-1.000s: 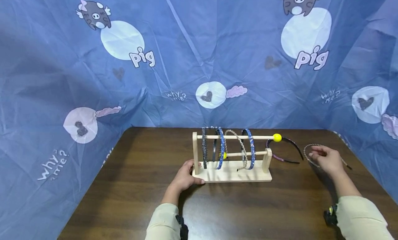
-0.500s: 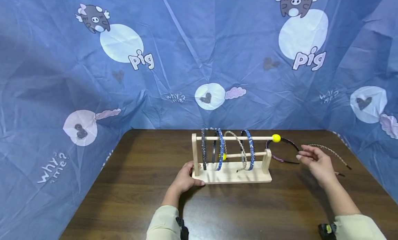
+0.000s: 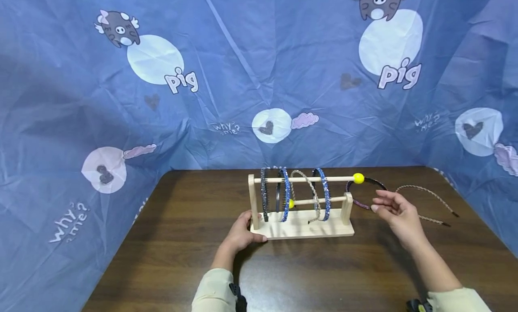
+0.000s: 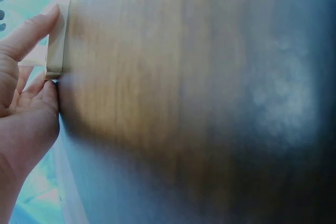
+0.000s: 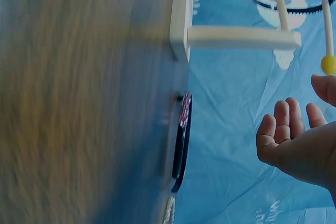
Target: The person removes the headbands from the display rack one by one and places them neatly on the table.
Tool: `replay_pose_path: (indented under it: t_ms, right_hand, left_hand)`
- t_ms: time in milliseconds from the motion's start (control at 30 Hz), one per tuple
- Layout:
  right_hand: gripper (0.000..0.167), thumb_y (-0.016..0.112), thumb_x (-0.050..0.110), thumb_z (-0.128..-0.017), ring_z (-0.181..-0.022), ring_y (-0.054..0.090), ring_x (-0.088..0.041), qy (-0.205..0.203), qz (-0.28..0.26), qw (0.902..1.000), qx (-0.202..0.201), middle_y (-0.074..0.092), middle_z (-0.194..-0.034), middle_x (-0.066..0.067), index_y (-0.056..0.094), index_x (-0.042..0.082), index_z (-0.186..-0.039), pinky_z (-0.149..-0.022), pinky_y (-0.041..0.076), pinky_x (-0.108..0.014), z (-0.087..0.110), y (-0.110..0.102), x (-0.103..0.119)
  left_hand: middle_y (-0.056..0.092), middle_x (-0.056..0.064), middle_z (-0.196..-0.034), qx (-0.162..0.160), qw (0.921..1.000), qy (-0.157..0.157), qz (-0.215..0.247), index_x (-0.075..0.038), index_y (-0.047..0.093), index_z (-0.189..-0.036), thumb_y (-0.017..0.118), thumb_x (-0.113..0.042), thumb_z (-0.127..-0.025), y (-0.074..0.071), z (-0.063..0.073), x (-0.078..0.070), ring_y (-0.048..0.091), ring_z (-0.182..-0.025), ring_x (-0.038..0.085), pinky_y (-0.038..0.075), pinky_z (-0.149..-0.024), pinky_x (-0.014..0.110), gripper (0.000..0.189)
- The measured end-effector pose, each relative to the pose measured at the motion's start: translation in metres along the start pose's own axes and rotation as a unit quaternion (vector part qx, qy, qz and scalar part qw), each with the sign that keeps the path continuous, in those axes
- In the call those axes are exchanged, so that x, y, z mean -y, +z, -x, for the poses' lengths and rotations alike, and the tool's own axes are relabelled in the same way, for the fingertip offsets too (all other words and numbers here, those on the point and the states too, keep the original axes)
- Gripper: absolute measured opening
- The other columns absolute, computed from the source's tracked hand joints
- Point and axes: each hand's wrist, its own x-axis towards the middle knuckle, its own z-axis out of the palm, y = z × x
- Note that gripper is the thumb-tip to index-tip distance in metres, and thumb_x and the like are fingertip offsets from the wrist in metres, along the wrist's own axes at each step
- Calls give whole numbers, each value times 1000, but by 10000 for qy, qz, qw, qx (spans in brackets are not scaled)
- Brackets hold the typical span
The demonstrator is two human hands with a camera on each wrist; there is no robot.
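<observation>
A pale wooden headband stand (image 3: 301, 231) has two rods. My left hand (image 3: 239, 233) grips the left end of its base, thumb along the front edge, fingers behind the upright; the left wrist view shows the hand (image 4: 26, 108) against the base's edge (image 4: 58, 40). On the rods hang a black glittery headband (image 3: 265, 197), blue sparkly headbands (image 3: 287, 197) and a braided beige headband (image 3: 312, 186). My right hand (image 3: 400, 220) hovers, fingers loosely bent and holding nothing, near a black-and-pink headband (image 3: 361, 205) that lies right of the stand. In the right wrist view the hand (image 5: 299, 140) looks empty.
Another braided beige headband (image 3: 433, 194) lies on the brown table (image 3: 307, 276), partly behind the right hand. Yellow balls cap the upper rod (image 3: 358, 178) and the lower rod (image 3: 291, 203). A blue printed cloth (image 3: 226, 78) hangs behind the table.
My right hand has moved left, away from the loose braided headband, which now lies on the table, towards the black-and-pink one and the stand's right end. The left hand stays put.
</observation>
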Motion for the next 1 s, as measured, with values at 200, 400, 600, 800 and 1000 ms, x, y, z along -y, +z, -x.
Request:
replay_pose_path:
  t_ms: [200, 400, 600, 800, 1000]
  right_hand:
    - [34, 64, -5, -83, -86, 59, -6, -2, -308, 9995, 101, 65, -96, 2, 59, 11, -113, -72, 46, -15, 8, 16, 9]
    - [36, 63, -6, -83, -89, 59, -10, -96, -511, 9981, 345, 64, -99, 0, 56, 4, -116, -74, 47, -17, 13, 27, 14]
    - [40, 63, -7, -83, -92, 58, -13, -120, -499, 9978, 417, 62, -100, -7, 48, -13, -119, -75, 46, -17, 16, 38, 15]
    - [38, 62, -8, -83, -92, 57, -14, -77, -878, 9942, 619, 61, -100, -14, 46, -16, -118, -76, 46, -18, 18, 47, 16]
    - [38, 61, -8, -84, -94, 58, -16, 71, -1294, 9868, 975, 61, -102, -14, 45, -18, -117, -79, 48, -23, 17, 61, 16]
  left_hand:
    - [48, 17, -119, -3, 9999, -35, -122, -2, 58, -110, 85, -1, -56, -1, 1, 0, 51, -103, 30, 38, -93, 45, 61]
    - [49, 17, -119, 18, 10000, -43, -73, -1, 58, -110, 85, -1, -56, 0, 0, -1, 52, -102, 29, 38, -93, 45, 61]
    - [48, 17, -119, -8, 10000, -75, 52, -1, 58, -109, 85, 1, -55, 1, 1, -2, 52, -102, 30, 38, -93, 45, 61]
    - [48, 17, -119, 59, 10000, -66, 20, -1, 58, -110, 85, 0, -56, 3, -1, -1, 51, -103, 29, 38, -93, 44, 61]
    - [48, 18, -118, -11, 10000, 0, -66, 0, 57, -109, 85, 1, -55, 1, 0, 0, 51, -104, 31, 37, -93, 45, 60]
